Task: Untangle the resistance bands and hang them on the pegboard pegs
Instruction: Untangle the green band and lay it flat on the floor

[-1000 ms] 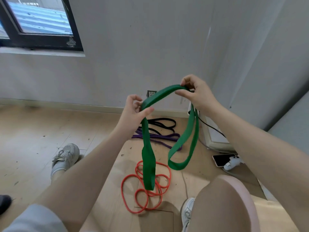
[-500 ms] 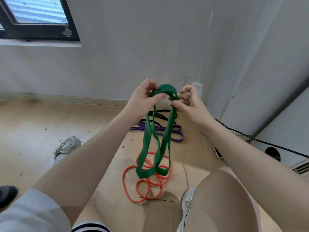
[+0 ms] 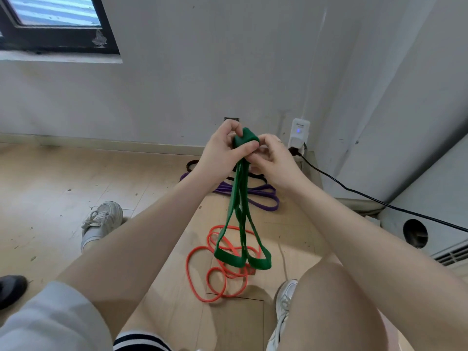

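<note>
- My left hand (image 3: 222, 153) grips the top of the green band (image 3: 239, 198), thumb laid across its front and fingers curled behind the fold.
- My right hand (image 3: 272, 160) pinches the same gathered top from the other side; the two hands are touching each other around it.
- The green band is folded over itself and hangs straight down from my hands in several strands, ending in two loops side by side above the floor (image 3: 63, 178). Whether the loops touch the floor, I cannot tell.
- The orange band (image 3: 202, 282) lies on the floor in tangled coils, directly under the green loops, between my knees.
- The purple band (image 3: 263, 198) lies on the floor nearer the wall, partly hidden behind the green strands.
- The black band (image 3: 192, 164) lies just beyond the purple one, mostly hidden by my left hand and wrist.
- A white plug-in unit (image 3: 299, 134) sits at the wall; a black cable (image 3: 367, 197) runs from it to the right.
- My white shoes (image 3: 101, 221) rest on the floor on both sides of the orange band.
</note>
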